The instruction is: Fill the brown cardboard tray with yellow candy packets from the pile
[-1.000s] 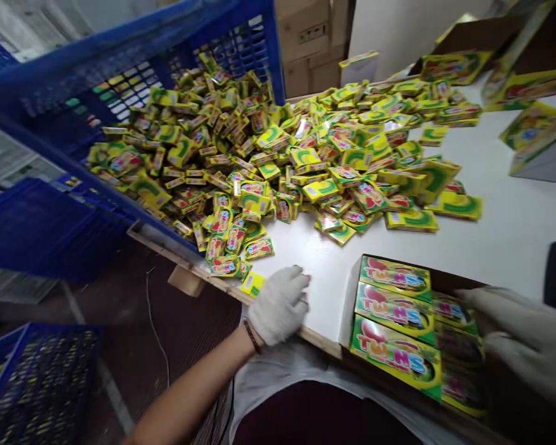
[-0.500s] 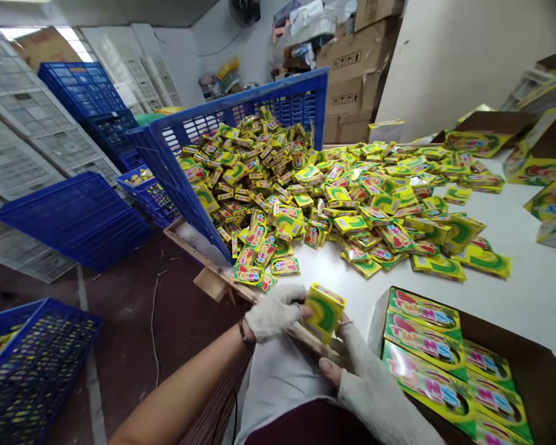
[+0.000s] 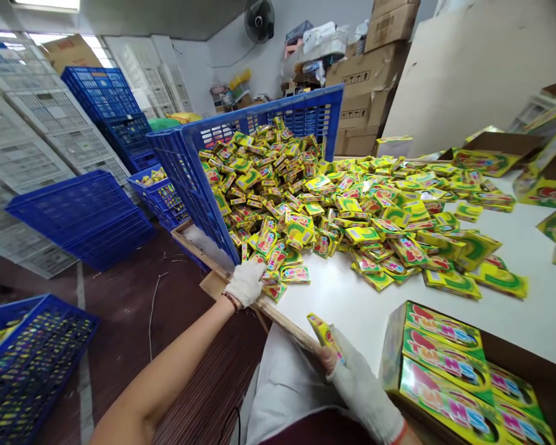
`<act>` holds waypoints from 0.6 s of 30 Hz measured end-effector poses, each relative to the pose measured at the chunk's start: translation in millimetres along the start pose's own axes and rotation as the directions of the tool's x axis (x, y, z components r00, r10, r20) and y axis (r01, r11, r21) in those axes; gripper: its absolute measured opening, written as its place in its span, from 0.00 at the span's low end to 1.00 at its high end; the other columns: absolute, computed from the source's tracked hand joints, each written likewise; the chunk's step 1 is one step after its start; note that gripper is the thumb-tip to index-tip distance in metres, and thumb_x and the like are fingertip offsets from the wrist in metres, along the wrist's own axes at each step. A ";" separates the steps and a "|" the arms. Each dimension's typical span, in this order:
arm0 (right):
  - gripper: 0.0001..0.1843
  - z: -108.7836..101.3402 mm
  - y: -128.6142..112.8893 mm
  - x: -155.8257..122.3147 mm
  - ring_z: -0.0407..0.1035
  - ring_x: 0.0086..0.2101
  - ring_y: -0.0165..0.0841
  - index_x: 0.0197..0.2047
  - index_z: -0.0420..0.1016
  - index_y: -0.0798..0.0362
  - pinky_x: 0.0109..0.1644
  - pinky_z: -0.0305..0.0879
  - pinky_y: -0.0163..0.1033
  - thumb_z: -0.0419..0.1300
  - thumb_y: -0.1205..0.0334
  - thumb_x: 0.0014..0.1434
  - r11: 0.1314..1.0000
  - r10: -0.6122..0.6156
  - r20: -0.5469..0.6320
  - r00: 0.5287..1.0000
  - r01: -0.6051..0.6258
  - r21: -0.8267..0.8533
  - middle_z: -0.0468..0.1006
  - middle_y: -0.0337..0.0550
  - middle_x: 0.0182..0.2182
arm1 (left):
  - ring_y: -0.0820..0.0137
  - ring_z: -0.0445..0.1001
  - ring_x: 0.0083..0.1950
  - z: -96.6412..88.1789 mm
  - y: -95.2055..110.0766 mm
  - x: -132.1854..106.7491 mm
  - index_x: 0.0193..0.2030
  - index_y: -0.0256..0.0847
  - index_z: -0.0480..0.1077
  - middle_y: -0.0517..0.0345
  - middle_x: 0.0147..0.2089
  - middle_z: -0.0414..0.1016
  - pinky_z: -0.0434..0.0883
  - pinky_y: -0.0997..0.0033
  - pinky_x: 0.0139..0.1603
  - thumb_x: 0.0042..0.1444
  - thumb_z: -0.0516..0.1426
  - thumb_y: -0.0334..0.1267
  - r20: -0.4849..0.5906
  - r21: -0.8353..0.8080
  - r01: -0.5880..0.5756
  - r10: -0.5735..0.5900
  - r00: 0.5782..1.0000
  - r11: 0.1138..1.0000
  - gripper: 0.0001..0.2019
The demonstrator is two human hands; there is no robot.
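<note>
My right hand point(image 3: 352, 380), in a white glove, grips a small yellow-green packet point(image 3: 324, 337) at the near edge of the white table point(image 3: 532, 309). My gloved left hand point(image 3: 246, 281) reaches to the table's left edge and rests on the nearest packets of a big heap of small yellow packets point(image 3: 352, 204); its fingers are curled, and I cannot tell if it holds one. The heap spills out of a tipped blue crate point(image 3: 199, 185). A brown carton point(image 3: 532, 364) at lower right holds rows of yellow-green boxes point(image 3: 445, 358).
Blue crates point(image 3: 74, 216) stand stacked on the floor at left, one at lower left point(image 3: 23, 364) with packets in it. White crates line the left wall. Cardboard boxes point(image 3: 375, 74) are piled behind the table. Open printed cartons point(image 3: 528, 167) sit at the far right.
My left hand let go of the packet and moved up-left to the heap's near edge. My right hand kept the packet and turned it edge-on. The camera view rose.
</note>
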State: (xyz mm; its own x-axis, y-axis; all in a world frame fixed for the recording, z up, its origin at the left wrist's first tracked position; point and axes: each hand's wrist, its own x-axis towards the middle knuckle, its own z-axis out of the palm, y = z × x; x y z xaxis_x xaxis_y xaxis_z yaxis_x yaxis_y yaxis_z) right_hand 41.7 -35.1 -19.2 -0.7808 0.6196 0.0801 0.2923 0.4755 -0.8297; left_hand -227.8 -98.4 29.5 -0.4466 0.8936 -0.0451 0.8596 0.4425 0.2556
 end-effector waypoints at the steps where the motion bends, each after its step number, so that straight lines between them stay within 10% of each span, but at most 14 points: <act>1: 0.25 -1.4 -4.7 3.0 0.75 0.42 0.43 0.56 0.73 0.56 0.48 0.74 0.45 0.52 0.48 0.65 0.990 -0.058 -0.006 0.998 0.057 -0.128 0.78 0.54 0.42 | 0.59 0.70 0.50 4.0 8.2 3.8 0.44 0.37 0.73 0.48 0.46 0.74 0.66 0.62 0.51 0.60 0.56 0.35 0.035 -0.024 -0.033 0.034 0.999 0.999 0.08; 5: 0.33 -0.1 -12.9 22.4 0.72 0.43 0.49 0.63 0.70 0.58 0.46 0.71 0.51 0.64 0.56 0.56 0.763 -0.168 -0.034 0.985 0.108 -0.637 0.76 0.60 0.46 | 0.67 0.72 0.43 26.3 47.9 28.2 0.40 0.39 0.74 0.57 0.40 0.76 0.69 0.69 0.46 0.60 0.59 0.37 0.216 -0.154 -0.203 0.233 0.948 0.967 0.05; 9: 0.35 15.6 7.2 35.0 0.69 0.52 0.53 0.69 0.65 0.56 0.51 0.68 0.53 0.62 0.58 0.59 0.597 -0.194 -0.090 0.977 0.044 -0.801 0.70 0.64 0.60 | 0.67 0.76 0.43 41.9 68.0 46.7 0.45 0.36 0.73 0.56 0.43 0.76 0.75 0.63 0.46 0.65 0.58 0.43 0.361 -0.250 -0.309 0.385 0.849 0.918 0.11; 14: 0.31 24.5 27.4 33.0 0.61 0.61 0.56 0.65 0.70 0.55 0.60 0.60 0.58 0.59 0.64 0.58 0.629 -0.192 -0.067 0.979 0.071 -0.774 0.68 0.60 0.64 | 0.64 0.77 0.45 40.0 56.7 46.9 0.47 0.36 0.74 0.56 0.47 0.77 0.78 0.61 0.45 0.66 0.58 0.45 0.445 -0.255 -0.350 0.431 0.785 0.901 0.13; 18: 0.29 13.6 10.6 38.4 0.68 0.52 0.51 0.63 0.72 0.55 0.56 0.64 0.52 0.60 0.65 0.58 0.765 0.014 0.055 0.998 0.025 -0.643 0.75 0.59 0.54 | 0.60 0.75 0.54 34.3 51.4 62.0 0.50 0.36 0.73 0.49 0.52 0.76 0.73 0.57 0.55 0.68 0.54 0.37 0.346 -0.095 -0.296 0.311 0.886 0.950 0.11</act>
State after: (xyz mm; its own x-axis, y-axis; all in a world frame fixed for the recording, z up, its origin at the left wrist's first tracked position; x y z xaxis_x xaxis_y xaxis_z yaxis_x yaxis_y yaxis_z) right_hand 7.3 -14.7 -32.4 -0.8057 0.5910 0.0385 0.5595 0.7809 -0.2778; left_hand -202.8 -17.6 6.8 -0.0428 0.9547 -0.2944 0.9255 0.1489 0.3483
